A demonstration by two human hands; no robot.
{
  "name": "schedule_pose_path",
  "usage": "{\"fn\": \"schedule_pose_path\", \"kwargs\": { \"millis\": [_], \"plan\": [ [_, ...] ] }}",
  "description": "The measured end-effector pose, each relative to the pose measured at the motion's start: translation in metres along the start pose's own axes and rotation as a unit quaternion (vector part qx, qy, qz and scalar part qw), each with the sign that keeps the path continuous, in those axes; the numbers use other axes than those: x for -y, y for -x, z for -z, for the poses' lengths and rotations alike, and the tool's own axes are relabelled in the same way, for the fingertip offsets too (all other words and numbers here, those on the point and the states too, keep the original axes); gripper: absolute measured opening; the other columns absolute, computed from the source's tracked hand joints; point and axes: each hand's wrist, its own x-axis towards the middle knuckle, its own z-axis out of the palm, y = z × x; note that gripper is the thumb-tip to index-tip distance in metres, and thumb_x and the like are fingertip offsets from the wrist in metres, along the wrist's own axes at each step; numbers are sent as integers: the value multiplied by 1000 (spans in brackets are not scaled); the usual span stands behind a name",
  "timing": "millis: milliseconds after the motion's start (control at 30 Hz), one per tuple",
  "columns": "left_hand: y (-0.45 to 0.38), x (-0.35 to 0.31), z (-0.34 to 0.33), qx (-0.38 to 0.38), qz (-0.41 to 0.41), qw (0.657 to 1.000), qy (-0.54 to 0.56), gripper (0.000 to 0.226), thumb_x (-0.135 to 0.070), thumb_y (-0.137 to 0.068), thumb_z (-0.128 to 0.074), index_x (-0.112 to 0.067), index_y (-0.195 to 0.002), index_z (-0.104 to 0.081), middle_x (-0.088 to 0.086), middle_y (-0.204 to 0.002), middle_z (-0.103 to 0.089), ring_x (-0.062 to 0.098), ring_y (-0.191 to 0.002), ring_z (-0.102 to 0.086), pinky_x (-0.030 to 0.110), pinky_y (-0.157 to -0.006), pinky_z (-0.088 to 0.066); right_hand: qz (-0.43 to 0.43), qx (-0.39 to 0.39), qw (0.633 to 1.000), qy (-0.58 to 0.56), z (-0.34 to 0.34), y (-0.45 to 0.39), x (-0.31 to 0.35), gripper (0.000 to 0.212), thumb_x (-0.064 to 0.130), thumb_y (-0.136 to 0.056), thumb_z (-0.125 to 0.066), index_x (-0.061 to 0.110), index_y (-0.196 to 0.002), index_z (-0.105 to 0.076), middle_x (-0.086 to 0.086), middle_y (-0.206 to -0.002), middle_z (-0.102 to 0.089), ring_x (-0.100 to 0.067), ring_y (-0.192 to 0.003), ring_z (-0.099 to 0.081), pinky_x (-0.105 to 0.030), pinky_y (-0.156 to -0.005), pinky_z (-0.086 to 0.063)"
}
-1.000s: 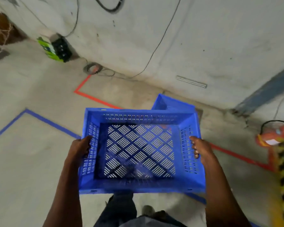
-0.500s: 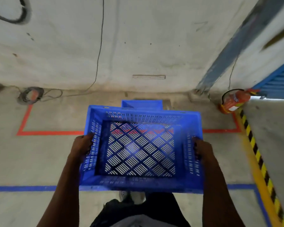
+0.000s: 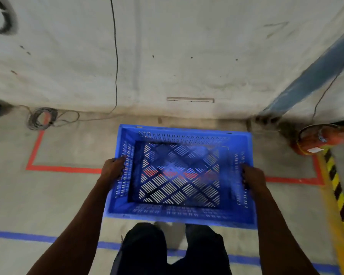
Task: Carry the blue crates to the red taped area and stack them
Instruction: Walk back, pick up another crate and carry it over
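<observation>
I hold a blue perforated crate (image 3: 187, 214) level in front of me, its open top facing up. My left hand (image 3: 112, 169) grips its left wall and my right hand (image 3: 253, 178) grips its right wall. The crate hangs over the front line of the red taped area (image 3: 64, 169), and red tape shows through its slotted bottom. A dark blue shape, seemingly a second crate on the floor, shows dimly through the slots; the carried crate hides it otherwise.
A grey wall stands just beyond the red tape. A coiled cable (image 3: 41, 118) lies at the area's back left corner. A red fire extinguisher (image 3: 322, 138) lies at the right, beside yellow-black hazard tape (image 3: 338, 197). Blue tape (image 3: 28, 237) runs across the floor near my feet.
I have turned to face the wall and walked closer to the red area. The carried crate now covers the second crate that showed behind it earlier.
</observation>
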Motion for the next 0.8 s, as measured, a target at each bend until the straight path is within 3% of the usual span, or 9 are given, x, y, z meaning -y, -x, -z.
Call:
{"fn": "schedule_pose_path", "kwargs": {
  "millis": [100,300,467,600,800],
  "plan": [
    [-52,-5,-16,-14,6,1000,-19,37,-28,-97,-60,-13,-64,-49,-1,-42,-43,15,-34,-35,19,-41,-26,1,5,1000,-25,-27,-34,26,40,33,-93,-63,11,-60,-54,-8,-48,-45,-17,-36,-38,-25,-42,-32],
    [-192,17,-65,-23,15,998,-57,32,-29,-93,-63,-14,-65,-53,1,-47,-47,17,-38,-40,22,-43,-32,-21,16,999,-23,-114,-151,22,32,25,-95,-63,12,-68,-52,-7,-53,-42,-8,-28,-33,-18,-35,-27],
    [-313,62,-125,-18,8,997,-78,28,-30,-93,-62,-13,-72,-54,4,-52,-47,15,-35,-40,19,-37,-31,-27,29,999,0,-182,-271,-15,27,25,-94,-63,14,-70,-53,-7,-56,-42,-8,-29,-34,-20,-37,-28],
    [-395,104,-170,3,-2,996,-87,25,-28,-95,-59,-17,-73,-55,4,-57,-48,11,-34,-39,21,-42,-32,-10,36,999,12,-221,-356,-40,27,25,-96,-58,15,-71,-53,-7,-57,-41,-8,-30,-34,-22,-34,-31],
    [-485,145,-214,19,4,997,-76,23,-24,-96,-59,-18,-74,-54,5,-59,-46,9,-33,-38,21,-41,-30,-9,77,997,-25,-266,-438,-58,34,35,-102,-50,17,-74,-47,-6,-59,-36,-8,-30,-34,-17,-33,-31]
  ]
}}
